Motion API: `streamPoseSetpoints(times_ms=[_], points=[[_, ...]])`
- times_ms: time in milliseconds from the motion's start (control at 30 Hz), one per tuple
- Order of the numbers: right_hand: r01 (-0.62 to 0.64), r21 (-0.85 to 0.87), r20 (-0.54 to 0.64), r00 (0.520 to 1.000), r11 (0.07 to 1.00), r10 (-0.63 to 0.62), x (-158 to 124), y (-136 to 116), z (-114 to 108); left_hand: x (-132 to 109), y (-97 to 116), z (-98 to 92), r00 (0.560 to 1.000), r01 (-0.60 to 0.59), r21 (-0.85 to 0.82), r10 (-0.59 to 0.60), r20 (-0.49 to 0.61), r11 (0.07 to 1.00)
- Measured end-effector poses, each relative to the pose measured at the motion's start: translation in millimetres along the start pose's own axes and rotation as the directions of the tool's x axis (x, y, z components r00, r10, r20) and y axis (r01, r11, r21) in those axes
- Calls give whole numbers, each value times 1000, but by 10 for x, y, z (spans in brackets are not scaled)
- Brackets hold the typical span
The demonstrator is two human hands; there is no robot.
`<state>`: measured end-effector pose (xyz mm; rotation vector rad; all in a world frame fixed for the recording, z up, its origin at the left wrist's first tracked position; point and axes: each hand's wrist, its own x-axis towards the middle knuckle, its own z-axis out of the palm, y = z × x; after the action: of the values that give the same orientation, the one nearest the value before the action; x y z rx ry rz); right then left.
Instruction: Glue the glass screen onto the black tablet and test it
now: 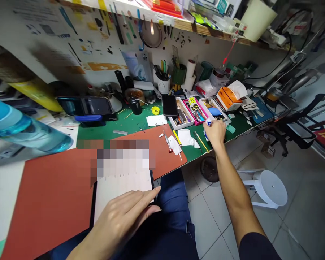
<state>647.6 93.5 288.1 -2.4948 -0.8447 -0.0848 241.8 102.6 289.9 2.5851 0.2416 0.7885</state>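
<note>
My left hand [124,213] lies with fingers stretched out over the lower right part of a tablet-like device with a lit white screen [121,184]. Its thumb is apart from the fingers, near the device's dark right edge. The upper part of the screen is blurred out by blocks. At the bench's right side, my right hand [216,133] is closed around a small blue-and-white item [208,124], mostly hidden by the fingers. Close by are a white tray of tools [182,126], a pink-edged tray [197,122] and a brass-coloured thin tool [202,143].
A reddish-brown mat [54,195] covers part of the green bench [135,122]. A large blue water bottle [24,126] leans in at left. A phone [83,105] stands at the back. Paper pieces [184,137] lie near the front edge. A white stool [272,189] stands at right.
</note>
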Motion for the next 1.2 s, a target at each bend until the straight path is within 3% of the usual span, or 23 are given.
streamPoseSetpoints(times_ms=[67,133,200,233,300,367,433,500,567,633,767,867,967,1067,1200], points=[[85,57,-4,996,995,-85,-281,-61,-281,39,25,27,995,99,-130,-102,-20,987],[205,183,76,972,961,-222,-682,-175,-507,92,45,76,965,251,-290,-263,-3,923],[261,593,253,838,762,-484,-1140,-326,-618,143,53,136,900,412,-454,-431,66,790],[196,713,327,756,673,-567,-1355,-404,-624,161,52,164,864,470,-530,-490,115,706],[92,794,402,663,601,-632,-1676,-531,-545,171,45,201,794,557,-649,-562,233,518],[122,790,425,599,601,-679,-1779,-602,-377,140,36,208,721,618,-716,-597,351,325],[267,726,424,552,634,-718,-1649,-626,-153,76,27,193,651,652,-735,-633,419,184],[414,597,423,565,687,-708,-1359,-648,99,0,18,170,595,664,-738,-684,422,122],[474,494,399,621,729,-675,-1025,-706,352,-64,12,152,569,655,-745,-729,380,123],[541,401,385,633,739,-672,-751,-804,574,-104,13,135,573,645,-746,-751,328,166],[676,287,435,539,678,-721,-528,-1005,837,-130,34,93,589,666,-690,-768,251,285],[727,251,457,493,639,-740,-529,-1084,893,-138,47,61,631,647,-667,-751,197,369],[732,265,440,487,627,-755,-546,-1114,851,-163,56,49,667,633,-617,-734,129,467],[703,335,378,510,627,-773,-622,-1084,668,-198,80,55,669,642,-574,-737,94,509],[606,477,242,606,637,-758,-1049,-917,228,-213,121,55,685,629,-549,-726,58,550]])
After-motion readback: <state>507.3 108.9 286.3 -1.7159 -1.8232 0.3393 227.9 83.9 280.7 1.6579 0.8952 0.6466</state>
